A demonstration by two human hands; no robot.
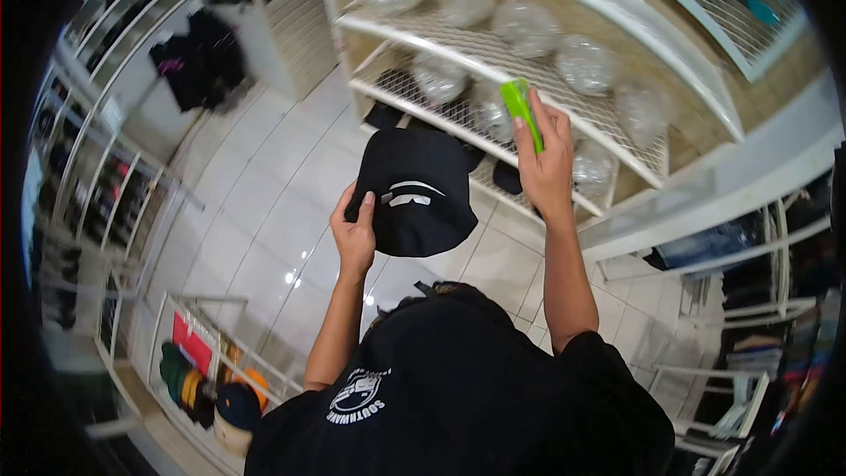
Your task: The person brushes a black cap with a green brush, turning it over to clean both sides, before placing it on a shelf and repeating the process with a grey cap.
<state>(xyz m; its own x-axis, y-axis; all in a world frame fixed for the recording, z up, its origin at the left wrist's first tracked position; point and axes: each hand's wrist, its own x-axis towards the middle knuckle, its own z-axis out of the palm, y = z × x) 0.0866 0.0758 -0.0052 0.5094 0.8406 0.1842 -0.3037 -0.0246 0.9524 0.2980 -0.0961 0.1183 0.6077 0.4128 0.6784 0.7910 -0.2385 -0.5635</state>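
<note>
In the head view, the left grip (354, 231) is closed on the edge of a black cap (419, 154), thumb over its front beside the white print. The cap is held up in the air above the tiled floor (273, 185). The right grip (546, 154) is wrapped around a green tool (521, 108), apart from the cap. Beyond, clear-wrapped bundles (526, 28) sit on a white shelf (388, 33).

Passage: open air between the black fabric cap with white print (419, 225) and the right hand (548, 163). Obstacle — white metal mesh shelving (434, 29) ahead of that hand, bearing round clear-plastic-wrapped bundles (526, 28). Further passage — outward of the left hand (354, 234), above glossy white floor tiles (273, 167).
</note>
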